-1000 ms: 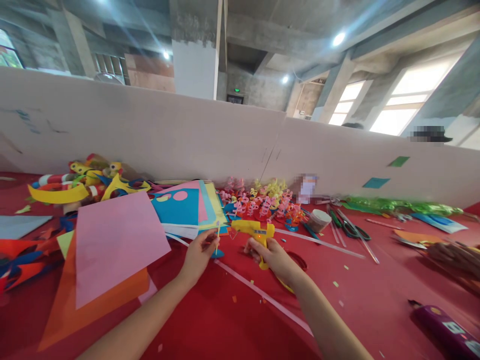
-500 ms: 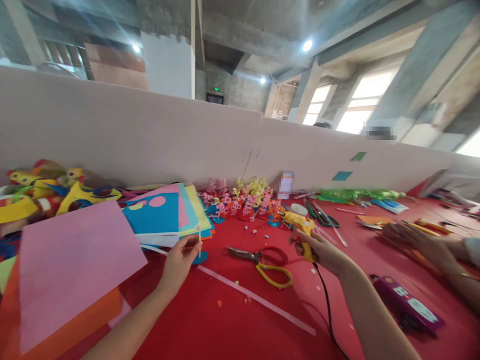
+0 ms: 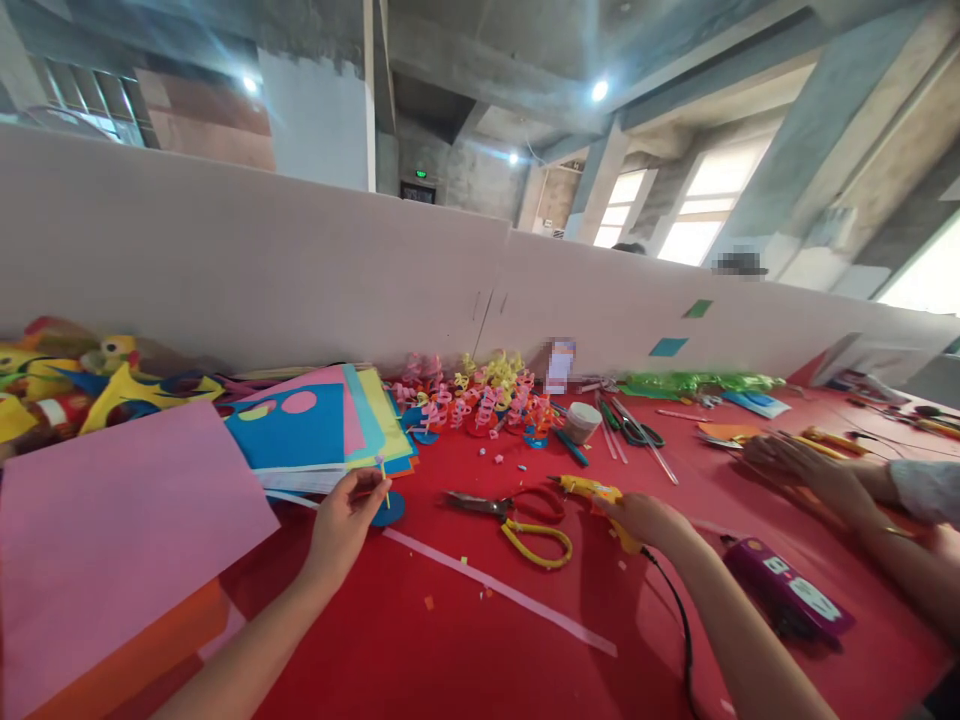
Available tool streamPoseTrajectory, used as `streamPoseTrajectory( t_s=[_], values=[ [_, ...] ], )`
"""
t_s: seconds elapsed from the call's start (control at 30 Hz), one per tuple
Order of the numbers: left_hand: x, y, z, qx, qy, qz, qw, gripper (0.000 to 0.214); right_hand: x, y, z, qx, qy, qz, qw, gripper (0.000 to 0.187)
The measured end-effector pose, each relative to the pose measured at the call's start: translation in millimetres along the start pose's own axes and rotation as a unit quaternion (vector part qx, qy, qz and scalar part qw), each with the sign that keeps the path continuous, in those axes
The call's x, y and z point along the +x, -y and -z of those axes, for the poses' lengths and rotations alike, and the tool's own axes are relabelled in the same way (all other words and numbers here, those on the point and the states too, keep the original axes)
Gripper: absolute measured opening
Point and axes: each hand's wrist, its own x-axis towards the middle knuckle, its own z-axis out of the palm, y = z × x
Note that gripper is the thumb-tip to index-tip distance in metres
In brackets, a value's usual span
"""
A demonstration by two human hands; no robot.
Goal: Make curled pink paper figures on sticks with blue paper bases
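Observation:
My left hand [image 3: 346, 518] pinches a thin yellow stick [image 3: 385, 472], which stands upright on a small blue paper disc [image 3: 391, 511] on the red table. My right hand [image 3: 651, 522] is closed around a yellow hot glue gun [image 3: 589, 488], held low over the table with its nozzle toward the left. A black cord [image 3: 685, 620] trails from its handle. Between my hands lie scissors [image 3: 487, 506] with one red and one yellow handle loop, blades toward my left hand. In front of them a pale pink paper strip [image 3: 517, 597] runs diagonally.
Curled pink and yellow paper pieces [image 3: 487, 400] stand at the back beside a white tub [image 3: 583, 422]. Coloured sheets [image 3: 292, 425] and a large pink sheet [image 3: 127, 540] lie left. A purple box [image 3: 791, 590] sits right, near another person's hands [image 3: 802, 465]. A white partition [image 3: 337, 270] closes the back.
My right hand has lowered the glue gun from in front of the white tub to just above the table, right of the scissors. My left hand keeps the stick upright. The view has shifted slightly right.

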Motion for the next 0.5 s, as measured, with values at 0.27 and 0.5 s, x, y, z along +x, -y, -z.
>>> streamPoseTrajectory(
  t_s=[0.27, 0.5],
  values=[
    [-4, 1, -2.0, -0.004, -0.021, 0.002, 1.0, 0.023, -55, 150, 11, 0.296, 0.021, 0.293, 0.909, 0.005],
    [-6, 2, -1.5, -0.004, -0.017, -0.005, 1.0, 0.021, -80, 239, -36, 0.209, -0.122, 0.369, 0.897, 0.004]
  ],
)
